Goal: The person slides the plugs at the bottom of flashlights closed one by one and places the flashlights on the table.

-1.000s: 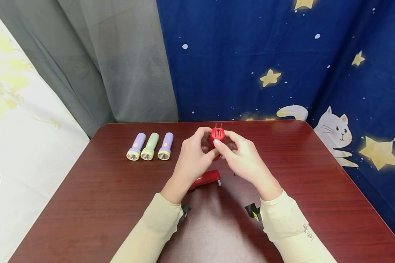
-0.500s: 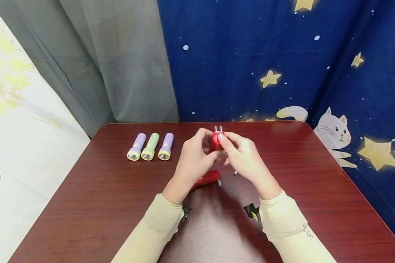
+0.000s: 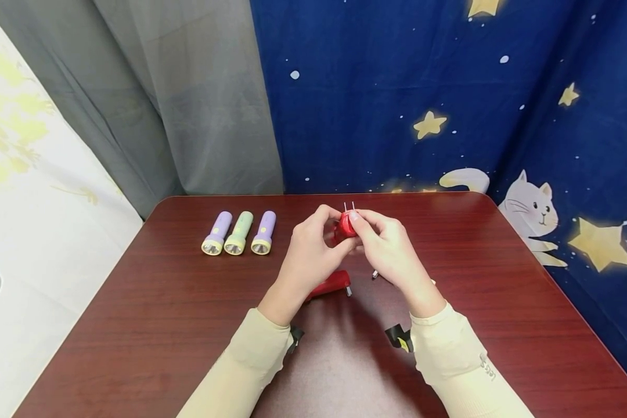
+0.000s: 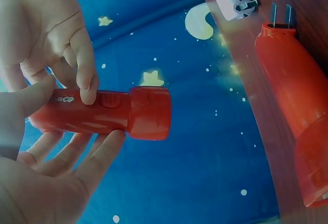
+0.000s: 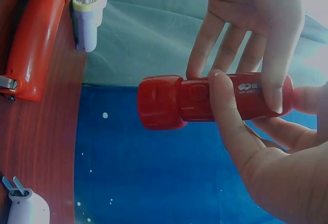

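Both hands hold a red flashlight (image 3: 347,227) above the table, its two metal plug prongs sticking up from the end in the head view. My left hand (image 3: 310,249) grips the body from the left, fingers around it. The right hand (image 3: 392,249) grips it from the right, with its thumb on the pronged end just below the prongs. In the left wrist view the flashlight's wider head (image 4: 149,114) and slide switch (image 4: 110,100) show. A second red flashlight (image 3: 334,283), also pronged, lies on the table below the left hand.
A white pronged device (image 5: 28,209) lies on the table, mostly hidden under the right hand in the head view. Two purple flashlights and a green flashlight (image 3: 238,233) lie in a row at left. Curtains (image 3: 376,116) hang behind the table (image 3: 136,325).
My right thumb has moved up along the red flashlight to its pronged end, covering the slot between the prongs. The prongs have shifted slightly right. Both hands keep their hold.
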